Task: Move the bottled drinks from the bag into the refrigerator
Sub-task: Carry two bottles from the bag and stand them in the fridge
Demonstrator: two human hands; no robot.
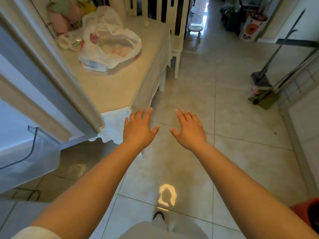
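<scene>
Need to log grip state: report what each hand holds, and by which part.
Nothing is held. Left hand and right hand are both open and empty above the floor.

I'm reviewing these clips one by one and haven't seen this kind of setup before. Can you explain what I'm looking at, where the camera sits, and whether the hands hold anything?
There is no machine here: a person wears one wide-angle camera on the head, looking forward and down, so you see their own forearms. The left hand and right hand are stretched out over the tiled floor with fingers spread, holding nothing. Ahead on the left stands a table with a white plastic bag lying open on it; what the bag holds is too blurred to tell. At the far left is the open refrigerator door with a clear door shelf below. A mop leans at the right.
</scene>
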